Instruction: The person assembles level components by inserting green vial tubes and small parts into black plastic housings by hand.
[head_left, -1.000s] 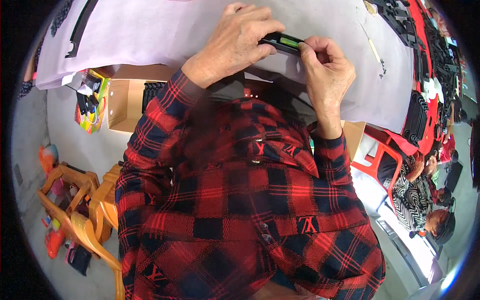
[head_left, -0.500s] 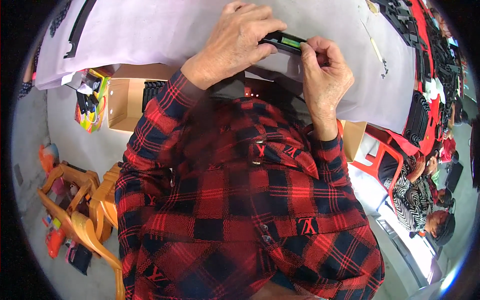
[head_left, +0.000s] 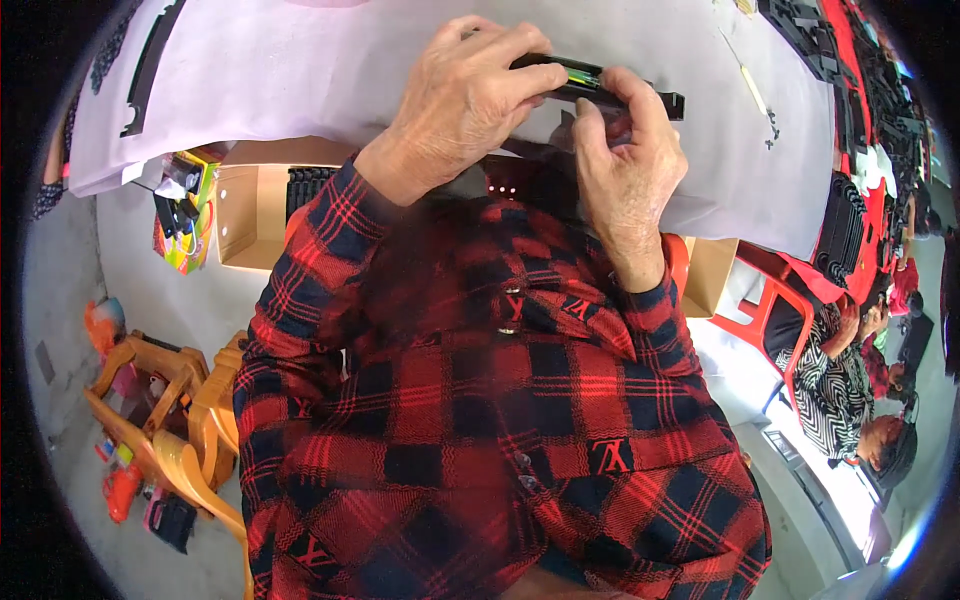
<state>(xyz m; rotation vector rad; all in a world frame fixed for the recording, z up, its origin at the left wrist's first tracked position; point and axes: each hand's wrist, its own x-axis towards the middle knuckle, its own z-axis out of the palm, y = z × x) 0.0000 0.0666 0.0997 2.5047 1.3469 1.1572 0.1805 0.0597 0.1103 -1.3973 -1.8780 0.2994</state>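
A black spirit level (head_left: 590, 93) with a green vial (head_left: 581, 76) is held just above the pale covered table (head_left: 330, 70). My left hand (head_left: 465, 105) is closed around its left end, with the thumb and fingers covering much of it. Toward its right part, my right hand (head_left: 635, 165) has the index finger over the bar and the thumb at the near edge. Past the index finger, the bar's squared right end sticks out. Contact under the fingers is partly hidden.
A thin tool with a pale yellow handle (head_left: 753, 92) lies on the table to the right. A long black strip (head_left: 150, 75) is at far left. Below the table edge stands a cardboard box (head_left: 235, 215). A wooden chair (head_left: 170, 440), red stool (head_left: 765, 310) and seated person (head_left: 835, 375) flank me.
My right hand has shifted left and down along the spirit level, exposing its right end. My left fingers now reach further over the bar, covering part of the vial.
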